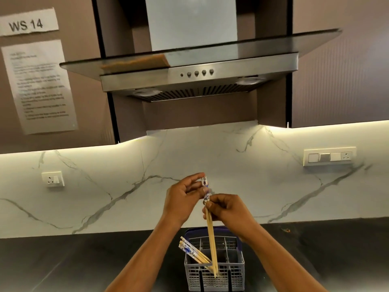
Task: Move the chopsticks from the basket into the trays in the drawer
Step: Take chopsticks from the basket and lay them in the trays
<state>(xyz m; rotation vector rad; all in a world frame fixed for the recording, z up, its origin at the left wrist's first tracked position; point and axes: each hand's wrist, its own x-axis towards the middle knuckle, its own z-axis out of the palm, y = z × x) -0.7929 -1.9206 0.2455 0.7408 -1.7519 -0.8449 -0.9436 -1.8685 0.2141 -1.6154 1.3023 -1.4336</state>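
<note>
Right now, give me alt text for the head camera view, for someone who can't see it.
Two hands, left hand and right hand, hold a pair of chopsticks upright above a grey basket on a dark counter. More chopsticks lean inside it; a range hood hangs above.

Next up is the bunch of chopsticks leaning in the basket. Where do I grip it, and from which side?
Grip the leaning chopsticks at their blue-patterned upper ends, which stick out above the basket rim toward the upper left. Come in from above-left: those ends are clear, while the thin tips sit down in the compartment. Both the left hand and the right hand are busy holding the lifted pair.
</note>
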